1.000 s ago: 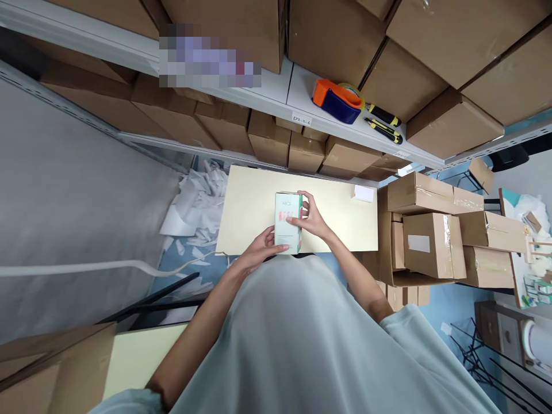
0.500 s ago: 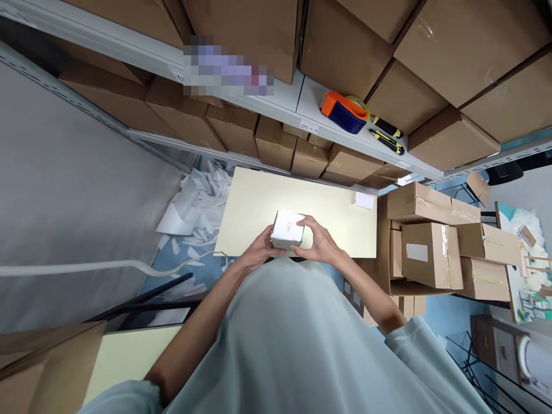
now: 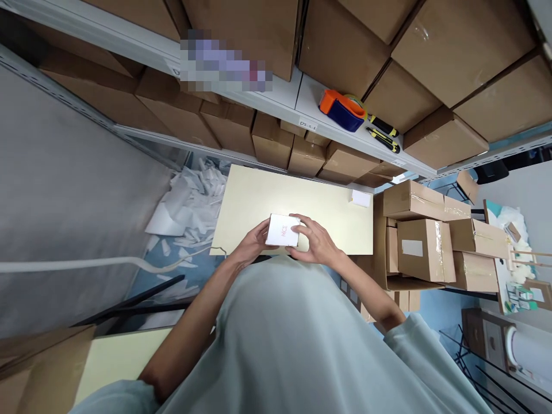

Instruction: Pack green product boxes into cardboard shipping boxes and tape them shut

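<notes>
A small white box point(image 3: 281, 230) with red lettering on its face is held between my two hands, close to my body and above the near edge of the pale yellow table point(image 3: 259, 190). My left hand point(image 3: 253, 242) grips its left side, the fingers partly hidden behind it. On the right side, my right hand point(image 3: 317, 240) closes round the box, thumb and fingers at its edge. Another small white box point(image 3: 360, 198) lies at the table's far right corner.
Brown cartons point(image 3: 425, 253) are stacked right of the table. A shelf point(image 3: 317, 123) full of cartons runs along the far side, bearing an orange-and-blue tape dispenser point(image 3: 341, 109) and yellow-black utility knives point(image 3: 383, 140). Crumpled white paper point(image 3: 190, 201) lies at left, near a white cable point(image 3: 107, 266).
The white box has been tilted, so its lettered face now shows more squarely and its side less. My right fingers have shifted along its edge. The view has moved slightly.
</notes>
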Demonstrator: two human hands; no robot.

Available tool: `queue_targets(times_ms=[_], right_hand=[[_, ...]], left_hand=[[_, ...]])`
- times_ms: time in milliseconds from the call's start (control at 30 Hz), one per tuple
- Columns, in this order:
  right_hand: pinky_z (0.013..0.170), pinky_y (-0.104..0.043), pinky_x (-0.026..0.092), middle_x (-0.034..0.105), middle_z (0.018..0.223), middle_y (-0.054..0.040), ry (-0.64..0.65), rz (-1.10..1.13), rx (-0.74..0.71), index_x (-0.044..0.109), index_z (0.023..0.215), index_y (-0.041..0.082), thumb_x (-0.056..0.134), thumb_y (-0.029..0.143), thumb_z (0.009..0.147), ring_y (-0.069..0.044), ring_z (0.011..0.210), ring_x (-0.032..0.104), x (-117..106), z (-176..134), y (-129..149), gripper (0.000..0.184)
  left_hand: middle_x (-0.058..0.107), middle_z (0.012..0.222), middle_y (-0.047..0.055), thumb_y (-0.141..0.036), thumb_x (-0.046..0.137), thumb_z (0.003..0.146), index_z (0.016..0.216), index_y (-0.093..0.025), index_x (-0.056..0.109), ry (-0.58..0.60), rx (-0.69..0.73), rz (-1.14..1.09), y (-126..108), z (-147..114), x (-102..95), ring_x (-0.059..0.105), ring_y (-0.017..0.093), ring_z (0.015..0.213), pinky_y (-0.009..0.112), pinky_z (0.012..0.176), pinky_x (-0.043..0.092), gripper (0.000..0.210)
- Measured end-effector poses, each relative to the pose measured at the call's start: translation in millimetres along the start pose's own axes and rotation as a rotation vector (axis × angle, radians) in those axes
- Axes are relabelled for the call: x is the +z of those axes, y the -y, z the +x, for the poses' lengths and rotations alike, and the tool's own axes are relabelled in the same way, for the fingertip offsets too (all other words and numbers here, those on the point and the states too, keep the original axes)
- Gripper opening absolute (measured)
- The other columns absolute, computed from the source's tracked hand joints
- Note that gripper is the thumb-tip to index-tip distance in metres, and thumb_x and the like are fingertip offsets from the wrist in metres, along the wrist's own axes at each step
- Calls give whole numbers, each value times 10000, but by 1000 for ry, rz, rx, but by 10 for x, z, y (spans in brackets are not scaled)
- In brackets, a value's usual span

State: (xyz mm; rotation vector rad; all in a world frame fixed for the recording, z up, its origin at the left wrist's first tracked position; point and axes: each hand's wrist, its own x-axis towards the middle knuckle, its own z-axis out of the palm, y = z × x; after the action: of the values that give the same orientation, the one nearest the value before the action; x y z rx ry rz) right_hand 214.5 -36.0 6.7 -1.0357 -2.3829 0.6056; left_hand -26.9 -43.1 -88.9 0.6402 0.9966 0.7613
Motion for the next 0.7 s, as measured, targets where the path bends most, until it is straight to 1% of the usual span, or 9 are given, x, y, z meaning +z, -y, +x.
queue_targets(times_ms=[133, 200, 233, 333, 400, 467, 567, 633, 700], right_hand=[[1109, -518, 595, 534, 1635, -249, -84, 87, 97, 447, 1469, 293, 822, 490, 977, -333, 1505, 587, -18, 36, 10, 649], [1128, -529, 586, 527, 1634, -238, -156, 177, 177, 471, 1446, 291, 806, 534, 984, -337, 1532, 560, -24, 75, -10, 621], [1122, -519, 591, 541, 1616, -228, -193, 231, 229, 482, 1432, 286, 793, 558, 987, -331, 1514, 574, -23, 102, -34, 607], [1024, -428, 631, 648, 1453, -161, -278, 391, 423, 515, 1371, 274, 778, 621, 970, -273, 1288, 699, -6, 217, -169, 591], [934, -364, 642, 700, 1311, -93, -305, 467, 556, 543, 1306, 282, 790, 648, 940, -220, 1105, 727, 19, 318, -303, 574], [844, -318, 638, 727, 1162, -42, -299, 543, 683, 563, 1222, 287, 804, 664, 909, -195, 996, 719, 66, 420, -455, 546], [762, -301, 633, 727, 929, 10, -233, 714, 889, 544, 1084, 282, 827, 659, 878, -184, 875, 716, 208, 529, -666, 514], [729, -303, 635, 708, 831, 32, -188, 818, 1046, 524, 1019, 277, 832, 631, 882, -170, 775, 698, 354, 550, -768, 488], [699, -292, 633, 694, 786, 38, -151, 904, 1197, 539, 1002, 267, 809, 602, 913, -155, 699, 669, 530, 522, -826, 439]], left_hand=[[638, 1629, 178, -385, 1072, 526, 1630, -303, 580, 18, 55, -2, -22, -19, -122, 617, 412, 1493, 480, 1132, 613, 1211], [643, 1620, 194, -410, 1071, 541, 1636, -291, 575, 13, 53, 6, -63, -64, -194, 628, 410, 1487, 525, 1190, 572, 1208], [651, 1610, 199, -422, 1076, 537, 1618, -286, 595, 12, 45, 11, -87, -92, -229, 638, 410, 1477, 539, 1200, 562, 1191], [711, 1537, 194, -456, 1092, 521, 1528, -267, 670, 47, 9, 43, -156, -182, -297, 682, 407, 1427, 567, 1202, 560, 1108], [773, 1435, 179, -499, 1087, 538, 1443, -244, 712, 63, -14, 80, -189, -230, -300, 726, 398, 1364, 591, 1193, 567, 1012], [818, 1330, 165, -547, 1074, 566, 1331, -219, 745, 53, -37, 84, -211, -268, -270, 768, 384, 1292, 594, 1190, 574, 895], [847, 1229, 145, -618, 1037, 636, 1197, -203, 734, 64, -91, 6, -243, -316, -201, 824, 353, 1164, 584, 1172, 599, 761], [854, 1193, 127, -627, 1018, 678, 1207, -204, 698, 87, -113, -34, -277, -344, -165, 845, 338, 1096, 589, 1143, 623, 749], [851, 1169, 102, -566, 1031, 693, 1357, -219, 648, 90, -114, -21, -325, -365, -151, 857, 321, 1042, 571, 1099, 656, 841]])
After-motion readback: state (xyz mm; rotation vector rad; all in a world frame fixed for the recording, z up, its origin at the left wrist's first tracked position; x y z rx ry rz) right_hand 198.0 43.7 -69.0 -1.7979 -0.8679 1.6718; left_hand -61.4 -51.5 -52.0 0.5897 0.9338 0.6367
